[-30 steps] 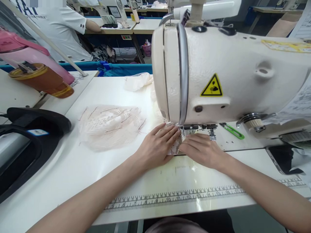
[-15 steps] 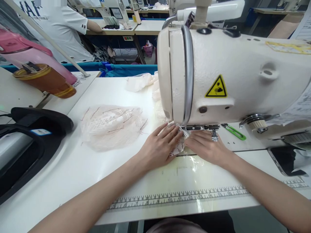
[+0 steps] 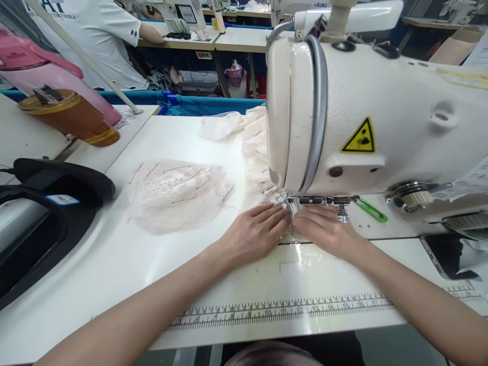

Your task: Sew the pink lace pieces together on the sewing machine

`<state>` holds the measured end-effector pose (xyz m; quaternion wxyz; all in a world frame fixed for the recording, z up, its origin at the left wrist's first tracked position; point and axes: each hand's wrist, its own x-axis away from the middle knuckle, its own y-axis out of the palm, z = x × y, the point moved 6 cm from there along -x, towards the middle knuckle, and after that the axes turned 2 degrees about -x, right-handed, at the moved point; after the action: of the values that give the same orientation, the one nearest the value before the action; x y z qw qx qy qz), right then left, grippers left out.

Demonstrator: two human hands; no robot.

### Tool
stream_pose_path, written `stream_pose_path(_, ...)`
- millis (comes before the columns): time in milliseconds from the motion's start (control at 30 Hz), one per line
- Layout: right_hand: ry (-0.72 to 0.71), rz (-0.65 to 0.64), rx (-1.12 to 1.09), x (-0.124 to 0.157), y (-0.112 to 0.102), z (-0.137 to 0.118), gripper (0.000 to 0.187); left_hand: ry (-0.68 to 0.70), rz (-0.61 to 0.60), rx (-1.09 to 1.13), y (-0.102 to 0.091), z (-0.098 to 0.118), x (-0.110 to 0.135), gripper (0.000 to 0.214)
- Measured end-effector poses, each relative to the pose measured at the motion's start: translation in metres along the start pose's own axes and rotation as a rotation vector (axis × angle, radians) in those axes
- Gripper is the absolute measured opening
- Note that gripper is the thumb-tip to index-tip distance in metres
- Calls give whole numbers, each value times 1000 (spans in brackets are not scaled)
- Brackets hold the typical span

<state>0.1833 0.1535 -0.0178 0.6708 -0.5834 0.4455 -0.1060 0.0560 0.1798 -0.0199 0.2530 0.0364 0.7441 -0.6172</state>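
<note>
Palm down, my left hand (image 3: 257,231) lies beside the needle area of a white sewing machine (image 3: 354,107), its stretched fingers on pale lace fabric (image 3: 290,206). Just right of it, my right hand (image 3: 328,229) rests flat, fingers reaching under the metal guide and touching the fabric's edge. The lace runs between the fingertips under the presser foot, which the machine head and fingers partly hide. More pale fabric (image 3: 255,152) gathers behind the foot. Left of my hands, a separate sheer lace piece (image 3: 179,195) with dark thread lines lies on the table (image 3: 125,254).
A black iron-like device (image 3: 57,213) stands at left, below a brown cup (image 3: 70,117) and pink bottle (image 3: 57,76). Green snips (image 3: 371,209) and a phone (image 3: 446,256) lie right. A printed ruler (image 3: 282,308) lines the front edge. A person in white (image 3: 87,40) sits beyond.
The view has shifted slightly, so the machine appears farther right. Less lace shows between my hands and more behind the foot. My left fingers lie closer together, still flat on the fabric.
</note>
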Motion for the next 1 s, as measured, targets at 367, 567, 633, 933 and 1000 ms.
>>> stream_pose_path(367,25,82,-44,1,7,-6,19,-61,11,5,0,-10,-2,25)
stream_pose_path(567,42,47,-49,-2,11,-5,20,-101,-3,22,3,-14,-2,22)
stream_pose_path(633,55,38,-47,-2,13,-3,21,-109,-9,18,3,-15,-2,21)
stream_pose_path(933,95,38,-58,-1,15,2,19,-146,-16,5,5,-17,-3,25)
stream_pose_path(1000,111,43,-56,-1,14,3,19,-150,-15,9,5,-17,-3,27)
